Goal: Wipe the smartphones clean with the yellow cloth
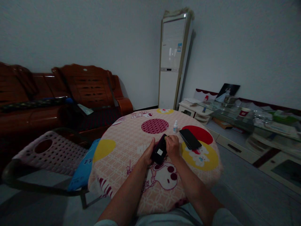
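Observation:
My left hand [149, 153] is closed along the left side of a dark phone [159, 153], which has a white square on its face and is tilted above the table. At the phone's upper right edge, the fingers of my right hand [172, 146] are pinched together. A tiny yellowish spot shows at those fingertips, too small to name. Just beyond the hands stands a small white bottle [175, 127] with a blue label. To the right of my right hand, a flat black phone-like slab [190, 139] lies on the tablecloth [127, 141].
The round table has a patterned cloth. A woven chair [51, 150] with a blue cushion [85, 168] stands at left, before a wooden sofa [87, 88]. Behind is a tall air conditioner [171, 62]. Along the right runs a cabinet [235, 147] with a cluttered glass top.

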{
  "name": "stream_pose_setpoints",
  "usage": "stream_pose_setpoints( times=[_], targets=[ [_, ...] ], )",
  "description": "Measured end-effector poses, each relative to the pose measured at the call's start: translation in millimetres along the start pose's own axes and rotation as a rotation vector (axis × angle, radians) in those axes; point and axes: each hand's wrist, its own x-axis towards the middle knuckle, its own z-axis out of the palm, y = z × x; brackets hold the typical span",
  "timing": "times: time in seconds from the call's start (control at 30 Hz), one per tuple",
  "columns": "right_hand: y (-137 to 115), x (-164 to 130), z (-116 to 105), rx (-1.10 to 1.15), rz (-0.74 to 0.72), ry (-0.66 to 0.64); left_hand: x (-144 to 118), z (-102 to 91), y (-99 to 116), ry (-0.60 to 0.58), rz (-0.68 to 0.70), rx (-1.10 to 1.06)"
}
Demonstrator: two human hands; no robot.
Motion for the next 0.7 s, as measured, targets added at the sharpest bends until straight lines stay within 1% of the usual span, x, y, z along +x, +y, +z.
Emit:
stream_pose_setpoints(
  times=[0.07, 0.13, 0.2, 0.27, 0.5, 0.7],
  targets=[
    [-10, -3, 0, 0.033, -0.043, -0.076, 2, -1.1, 1, 0.065, 0.041, -0.036],
    [-22, -6, -1, 0.071, -0.100, -0.152, 4, -2.8, 2, 0.107, 0.081, -0.071],
    [-30, -8, -3, 0.105, -0.146, -0.207, 5, -4.3, 3, 0.118, 0.100, -0.099],
    [-33, -8, -2, 0.129, -0.175, -0.232, 6, -5.3, 4, 0.120, 0.113, -0.119],
    [-20, -9, 4, 0.125, -0.131, -0.171, 7, -6.0, 9, 0.162, 0.225, -0.240],
    [-22, -12, 6, 0.107, -0.124, -0.174, 4, -4.4, 13, 0.198, 0.268, -0.277]
  ],
)
